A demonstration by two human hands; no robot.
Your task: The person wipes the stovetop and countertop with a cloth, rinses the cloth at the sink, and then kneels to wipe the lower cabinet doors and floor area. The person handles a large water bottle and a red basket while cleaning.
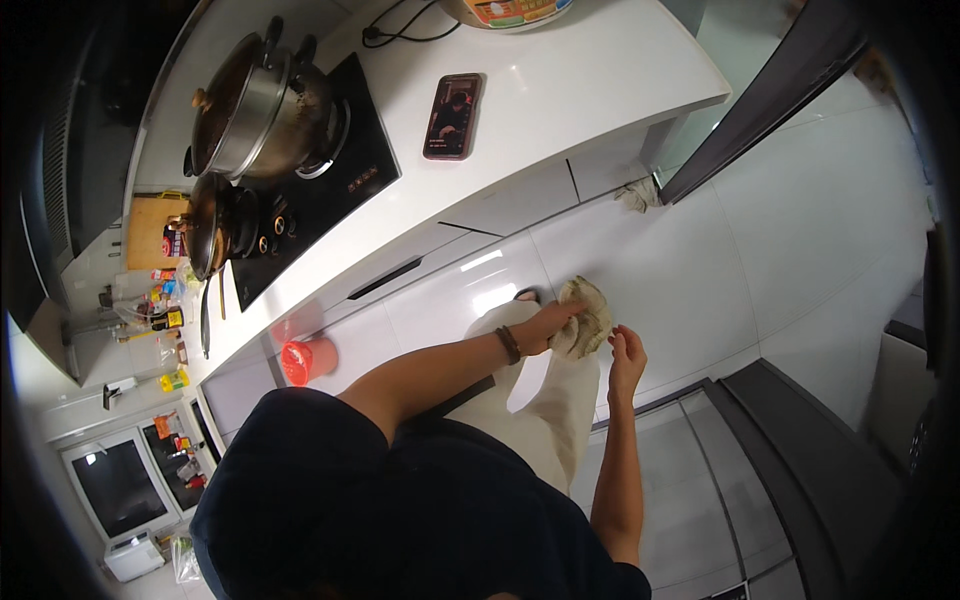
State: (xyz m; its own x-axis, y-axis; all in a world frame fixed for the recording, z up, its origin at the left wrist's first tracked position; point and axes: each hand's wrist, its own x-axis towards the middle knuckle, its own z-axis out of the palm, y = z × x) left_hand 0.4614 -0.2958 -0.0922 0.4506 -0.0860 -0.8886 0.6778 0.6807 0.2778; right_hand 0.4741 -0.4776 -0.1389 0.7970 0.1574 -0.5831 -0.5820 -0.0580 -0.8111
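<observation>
My left hand [549, 327], with a dark band on its wrist, grips a crumpled, stained, off-white cloth [582, 319] in front of my legs. Just right of the cloth is my right hand [627, 361], its fingers bent and their tips close to the cloth's edge. Whether those fingertips touch the cloth or pinch something small cannot be made out. Tiled floor [660, 270] lies below both hands.
A white counter [525, 105] on the left carries a phone [453, 116], a steel pot [255, 112] and a lidded pan [210, 225] on a black cooktop [330, 202]. A red bucket [309, 361] stands by the cabinets. Another cloth [637, 194] lies by the dark door frame [765, 105].
</observation>
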